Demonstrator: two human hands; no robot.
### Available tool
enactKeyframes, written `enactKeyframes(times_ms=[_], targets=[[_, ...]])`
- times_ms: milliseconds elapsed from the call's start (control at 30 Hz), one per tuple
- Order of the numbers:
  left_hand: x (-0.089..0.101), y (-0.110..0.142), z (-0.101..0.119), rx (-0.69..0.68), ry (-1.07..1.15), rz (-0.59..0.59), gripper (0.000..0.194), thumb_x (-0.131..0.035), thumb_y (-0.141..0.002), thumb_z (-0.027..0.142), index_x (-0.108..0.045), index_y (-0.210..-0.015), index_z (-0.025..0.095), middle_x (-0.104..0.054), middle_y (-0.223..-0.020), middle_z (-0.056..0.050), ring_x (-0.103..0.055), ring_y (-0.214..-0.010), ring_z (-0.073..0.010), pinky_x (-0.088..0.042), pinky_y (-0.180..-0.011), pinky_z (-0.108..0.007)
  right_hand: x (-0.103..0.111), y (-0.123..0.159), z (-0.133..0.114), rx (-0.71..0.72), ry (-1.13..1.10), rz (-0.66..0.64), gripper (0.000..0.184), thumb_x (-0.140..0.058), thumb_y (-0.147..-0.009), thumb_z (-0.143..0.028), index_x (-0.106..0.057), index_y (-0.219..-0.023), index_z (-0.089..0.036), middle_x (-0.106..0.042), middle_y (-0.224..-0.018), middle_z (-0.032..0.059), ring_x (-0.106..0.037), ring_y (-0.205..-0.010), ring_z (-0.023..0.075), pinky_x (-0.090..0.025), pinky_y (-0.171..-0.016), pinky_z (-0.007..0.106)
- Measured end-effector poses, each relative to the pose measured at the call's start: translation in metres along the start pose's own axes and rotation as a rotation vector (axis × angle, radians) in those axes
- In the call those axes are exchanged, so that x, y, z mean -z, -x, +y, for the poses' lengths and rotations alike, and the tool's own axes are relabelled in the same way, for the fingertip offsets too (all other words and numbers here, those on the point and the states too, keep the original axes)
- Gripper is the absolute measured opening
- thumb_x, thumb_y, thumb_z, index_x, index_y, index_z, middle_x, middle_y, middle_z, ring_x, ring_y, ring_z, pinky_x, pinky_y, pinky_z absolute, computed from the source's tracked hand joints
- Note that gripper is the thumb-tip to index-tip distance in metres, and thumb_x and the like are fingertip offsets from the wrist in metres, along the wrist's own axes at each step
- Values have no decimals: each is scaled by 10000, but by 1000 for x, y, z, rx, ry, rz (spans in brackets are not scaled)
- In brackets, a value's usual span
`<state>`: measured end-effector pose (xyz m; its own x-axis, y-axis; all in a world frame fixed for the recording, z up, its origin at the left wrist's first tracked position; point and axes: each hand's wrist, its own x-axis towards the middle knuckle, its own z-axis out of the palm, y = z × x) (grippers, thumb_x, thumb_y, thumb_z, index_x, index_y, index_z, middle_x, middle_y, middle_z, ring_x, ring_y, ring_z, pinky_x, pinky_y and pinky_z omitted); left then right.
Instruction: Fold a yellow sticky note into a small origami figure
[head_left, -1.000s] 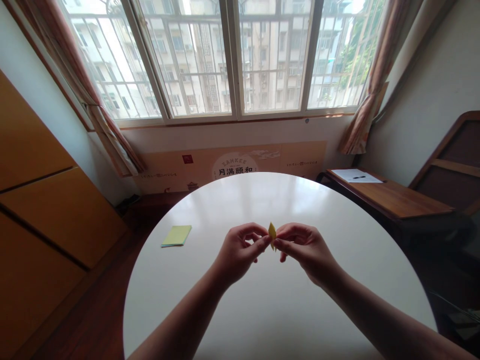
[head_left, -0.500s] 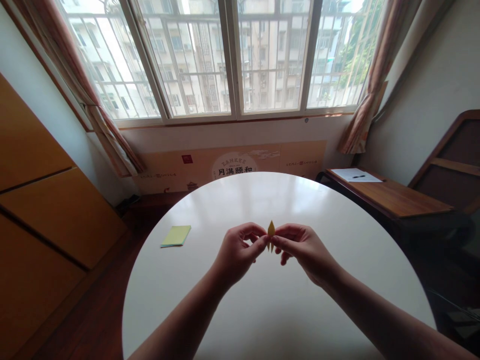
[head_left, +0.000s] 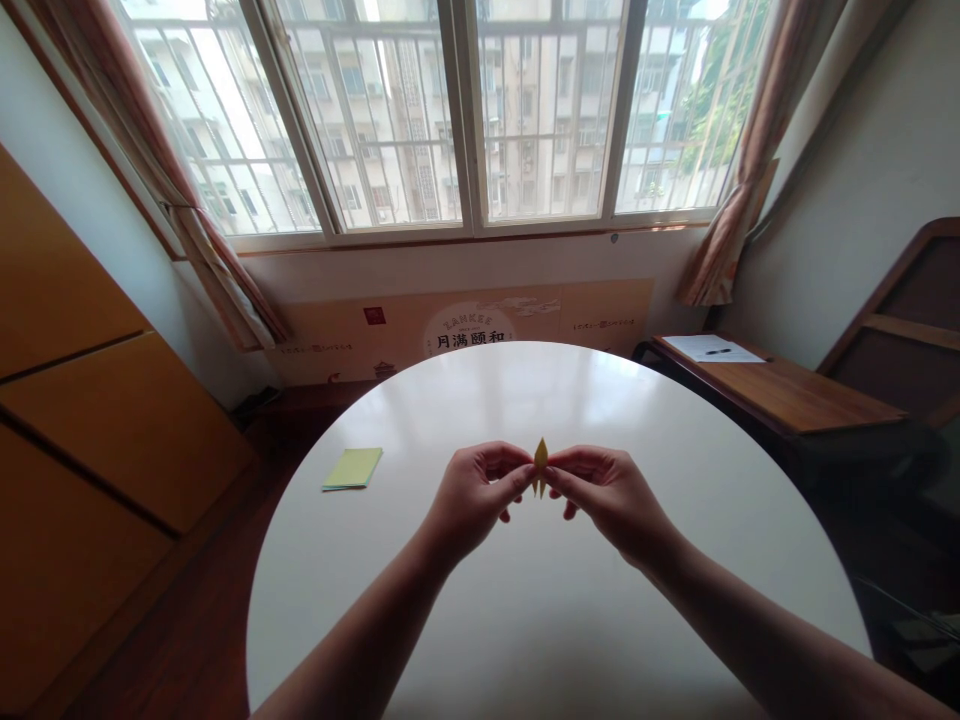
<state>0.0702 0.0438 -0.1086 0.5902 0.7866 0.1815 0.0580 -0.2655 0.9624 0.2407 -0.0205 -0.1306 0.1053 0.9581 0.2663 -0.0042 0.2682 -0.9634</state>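
A small piece of folded yellow paper (head_left: 541, 453) is held up above the white table, pointed at its top and split into two narrow points below. My left hand (head_left: 480, 492) pinches its left edge between thumb and forefinger. On the opposite edge, my right hand (head_left: 604, 490) pinches it the same way. The fingertips of both hands nearly meet and cover the paper's middle. To the left on the tabletop lies a stack of square sticky notes (head_left: 352, 468), yellow-green on top with a bluish layer beneath.
The round white table (head_left: 450, 640) fills the foreground. At right is a wooden bench (head_left: 832, 395) bearing a white sheet (head_left: 709, 349) with a dark pen-like object on it. An orange-brown cabinet (head_left: 82, 420) stands left; a barred window is ahead.
The yellow paper has turned from a slant to nearly upright, and its two lower points show more clearly. Both hands keep pinching it, with slight finger shifts.
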Motion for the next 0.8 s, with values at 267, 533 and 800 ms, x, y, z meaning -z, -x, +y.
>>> enactKeyframes(times_ms=[267,533,800], targets=[[-7,1,0,-10,-13,53,216,-686,-810,319,-685,-827,104,-618,-655,-22,-531,-545,-102,-445,-385,-161,0,1,3,2,-8,-11,241,-778,-777,-378,-766,-907,-176,-728,-771,69,-659,-725,205,-521,-466,235],[-10,2,0,21,9,58,217,-677,-818,326,-680,-825,108,-625,-657,-27,-558,-566,-117,-459,-387,-168,-2,0,0,-65,-48,-23,283,-743,-801,-436,-741,-856,-158,-685,-718,57,-607,-647,169,-493,-440,219],[-4,-1,3,187,142,-21,248,-729,-777,341,-716,-839,101,-633,-661,-37,-550,-543,-103,-420,-372,-147,-1,-1,-3,-176,-112,-16,290,-782,-756,-432,-749,-820,-151,-643,-677,32,-570,-645,145,-474,-496,218]])
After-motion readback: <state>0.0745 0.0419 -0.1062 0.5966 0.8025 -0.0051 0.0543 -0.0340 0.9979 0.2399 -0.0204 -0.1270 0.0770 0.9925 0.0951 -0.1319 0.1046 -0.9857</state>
